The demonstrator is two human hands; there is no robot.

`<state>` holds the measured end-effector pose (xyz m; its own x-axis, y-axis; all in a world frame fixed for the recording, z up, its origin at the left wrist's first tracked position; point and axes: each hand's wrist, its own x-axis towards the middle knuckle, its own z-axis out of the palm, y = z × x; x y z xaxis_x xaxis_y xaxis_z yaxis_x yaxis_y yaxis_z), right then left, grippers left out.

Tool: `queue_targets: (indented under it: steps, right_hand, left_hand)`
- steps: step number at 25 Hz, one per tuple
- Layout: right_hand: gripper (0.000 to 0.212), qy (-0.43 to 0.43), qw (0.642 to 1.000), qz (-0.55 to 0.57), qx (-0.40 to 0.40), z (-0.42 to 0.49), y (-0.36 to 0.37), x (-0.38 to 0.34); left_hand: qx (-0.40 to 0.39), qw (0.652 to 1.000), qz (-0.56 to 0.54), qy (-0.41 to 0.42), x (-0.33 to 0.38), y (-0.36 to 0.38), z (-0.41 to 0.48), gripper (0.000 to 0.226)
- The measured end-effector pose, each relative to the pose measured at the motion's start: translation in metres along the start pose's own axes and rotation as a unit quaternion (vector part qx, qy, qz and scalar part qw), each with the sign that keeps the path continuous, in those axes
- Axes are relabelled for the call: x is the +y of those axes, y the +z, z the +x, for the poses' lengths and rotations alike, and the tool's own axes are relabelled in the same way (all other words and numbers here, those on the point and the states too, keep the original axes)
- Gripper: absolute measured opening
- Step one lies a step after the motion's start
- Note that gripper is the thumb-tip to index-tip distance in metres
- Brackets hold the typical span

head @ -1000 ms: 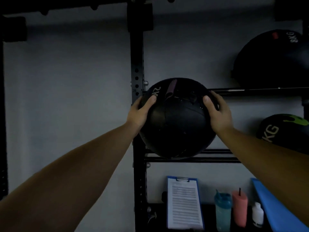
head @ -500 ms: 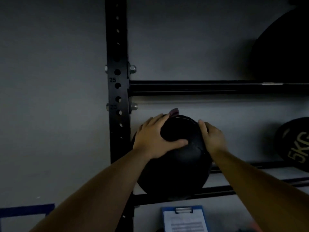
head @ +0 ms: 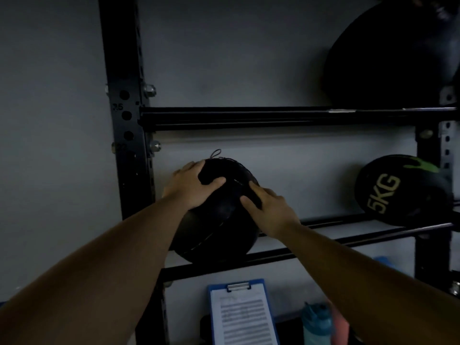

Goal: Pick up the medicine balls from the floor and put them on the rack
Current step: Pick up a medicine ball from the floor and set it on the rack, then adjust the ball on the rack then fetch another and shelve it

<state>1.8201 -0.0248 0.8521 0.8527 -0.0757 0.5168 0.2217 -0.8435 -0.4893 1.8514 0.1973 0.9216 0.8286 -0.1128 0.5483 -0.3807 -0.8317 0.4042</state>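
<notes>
A black medicine ball (head: 224, 215) sits on the two lower rails (head: 323, 252) of the black rack, close to the left upright (head: 124, 120). My left hand (head: 191, 185) lies over the ball's upper left, fingers wrapped over the top and thumb across the near side. My right hand (head: 271, 210) rests on the ball's right side with its fingers fairly straight. A thin loop sticks up from the top of the ball.
A black and green 5KG ball (head: 398, 192) sits at the right end of the same rails. A larger dark ball (head: 393, 58) rests on the upper rail (head: 273, 118). Below stand a blue clipboard (head: 244, 314), a teal bottle (head: 316, 324) and a pink bottle (head: 339, 327).
The ball has come down from chest height onto the lower rails. My left hand has slid onto its top and my right hand has shifted toward the near right side.
</notes>
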Motion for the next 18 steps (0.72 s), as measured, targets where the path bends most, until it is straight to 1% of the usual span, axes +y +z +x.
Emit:
queue_targets:
  steps: [1,4,10,14,18]
  right_hand:
    - [0.076,-0.006,1.000,-0.010,-0.007,-0.011,-0.017,-0.007]
    - [0.072,-0.040,0.999,0.000,-0.012,-0.061,-0.067,-0.023]
    - [0.060,-0.079,0.996,0.023,-0.020,-0.177,-0.176,-0.036]
    - [0.057,-0.086,0.995,0.033,-0.027,-0.243,-0.229,-0.030]
    - [0.058,-0.056,0.997,0.043,-0.027,-0.300,-0.264,-0.022]
  left_hand:
    - [-0.014,1.000,0.009,0.001,0.004,-0.008,-0.017,0.101]
    - [-0.027,0.999,-0.025,-0.022,0.024,-0.038,-0.083,0.071]
    - [-0.025,0.999,-0.038,-0.020,0.110,-0.097,-0.226,0.046]
    - [-0.031,0.999,-0.014,-0.020,0.158,-0.119,-0.299,0.042]
    - [-0.059,0.998,0.003,-0.002,0.190,-0.133,-0.353,0.044]
